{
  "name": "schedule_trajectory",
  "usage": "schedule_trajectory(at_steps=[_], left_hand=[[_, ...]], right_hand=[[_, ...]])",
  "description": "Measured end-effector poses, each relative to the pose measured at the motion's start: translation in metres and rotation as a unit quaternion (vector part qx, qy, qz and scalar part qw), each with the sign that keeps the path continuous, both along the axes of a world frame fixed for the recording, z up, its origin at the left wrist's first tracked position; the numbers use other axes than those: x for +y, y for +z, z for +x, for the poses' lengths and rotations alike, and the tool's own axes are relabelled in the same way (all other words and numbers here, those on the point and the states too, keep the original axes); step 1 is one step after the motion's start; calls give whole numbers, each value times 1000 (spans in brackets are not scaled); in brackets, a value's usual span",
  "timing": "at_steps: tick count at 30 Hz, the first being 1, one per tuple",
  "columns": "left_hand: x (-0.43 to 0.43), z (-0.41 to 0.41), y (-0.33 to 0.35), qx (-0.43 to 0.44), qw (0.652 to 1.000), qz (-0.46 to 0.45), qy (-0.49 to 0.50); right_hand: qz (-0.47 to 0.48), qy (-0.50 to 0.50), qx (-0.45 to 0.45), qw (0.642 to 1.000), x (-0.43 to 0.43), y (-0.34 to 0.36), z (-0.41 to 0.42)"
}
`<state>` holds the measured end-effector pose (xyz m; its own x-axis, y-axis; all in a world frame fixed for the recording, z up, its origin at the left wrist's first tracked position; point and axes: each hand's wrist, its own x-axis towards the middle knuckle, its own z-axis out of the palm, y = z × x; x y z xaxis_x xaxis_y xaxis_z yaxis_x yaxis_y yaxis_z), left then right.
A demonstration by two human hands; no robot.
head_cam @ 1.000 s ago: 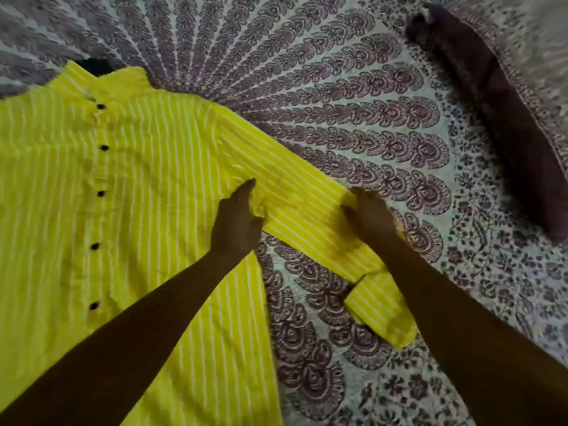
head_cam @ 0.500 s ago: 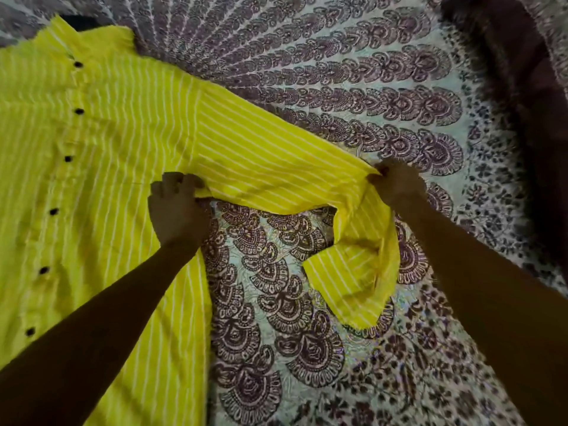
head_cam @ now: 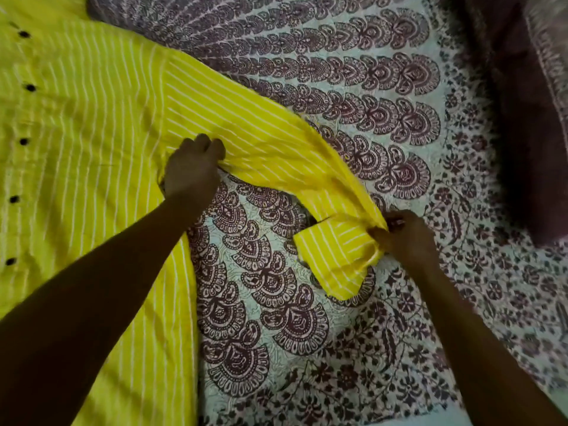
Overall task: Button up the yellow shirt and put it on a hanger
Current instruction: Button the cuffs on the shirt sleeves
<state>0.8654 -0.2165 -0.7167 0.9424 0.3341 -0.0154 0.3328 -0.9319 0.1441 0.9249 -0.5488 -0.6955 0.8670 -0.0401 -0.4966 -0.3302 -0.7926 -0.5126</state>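
Five dark buttons [head_cam: 24, 141] show in a line down the left edge of the frame, each sitting on the front strip of the yellow shirt [head_cam: 92, 124], which lies spread face-up over the left half of the picture on a patterned bedsheet [head_cam: 353, 348]. The front looks closed along that line, so the buttoning seems done or close to it, though the collar end runs out of the frame at the upper left and I cannot tell how it stands there. The hands are well apart, and both are clamped on cloth. The left hand [head_cam: 192, 170], at centre left, has its fingers curled round a bunch of fabric where the sleeve [head_cam: 261, 139] joins the body. The right hand [head_cam: 405, 238], at centre right, pinches the far end of that sleeve, and the cuff [head_cam: 335, 259] is folded back and hangs slack below the pinch. The sleeve sags between the two holds and rises a little off the sheet. A dark pillow [head_cam: 528, 118] lies at the upper right. No hanger is in view, so by my reading the second half of the task is wholly left: fetch one, slip it into the shoulders, and lift the shirt.
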Motion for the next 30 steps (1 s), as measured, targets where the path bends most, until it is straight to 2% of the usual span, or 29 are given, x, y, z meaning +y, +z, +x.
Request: schedule_trajectory(at_steps=[3, 5, 8, 11, 13, 15, 17, 19, 20, 21, 23, 24, 28, 30], left_hand=[[8, -2, 5, -18, 999, -24, 23], [-1, -6, 6, -46, 997, -1, -57], [-40, -16, 7, -98, 967, 0, -233], [-86, -26, -2, -92, 918, -57, -380], [-114, -28, -8, -70, 902, -69, -420], [-137, -29, -12, -35, 901, -88, -424], [-157, -27, -12, 4, 910, -110, -400], [-169, -23, -12, 16, 928, -136, -347], [-172, -20, -12, 12, 933, -142, -329], [-175, -18, -12, 8, 936, -134, -327], [-176, -14, -16, 7, 933, -83, -350], [-175, -13, -18, 2, 932, -59, -357], [-192, -25, -29, -64, 939, -16, -338], [-204, -30, -30, -100, 929, 6, -356]], right_hand=[[101, -118, 12, 988, -21, 4, 9], [79, -153, -33, 985, -28, 0, 19], [30, -133, -60, 989, -24, 7, 15], [-34, -88, 2, 996, -18, 13, -5], [-72, -44, 43, 996, -22, 9, -19], [-56, -46, 36, 997, -29, 7, -29], [67, -122, 50, 989, -39, 8, -31], [228, -214, 116, 943, -54, 9, -28], [245, -233, 123, 933, -64, 6, -26], [207, -232, 107, 944, -74, 4, -23], [53, -181, 35, 981, -93, 0, -18], [9, -162, 10, 987, -100, -2, -15], [24, -93, -7, 995, -115, -3, -9], [71, -94, 4, 993, -120, -4, -7]])
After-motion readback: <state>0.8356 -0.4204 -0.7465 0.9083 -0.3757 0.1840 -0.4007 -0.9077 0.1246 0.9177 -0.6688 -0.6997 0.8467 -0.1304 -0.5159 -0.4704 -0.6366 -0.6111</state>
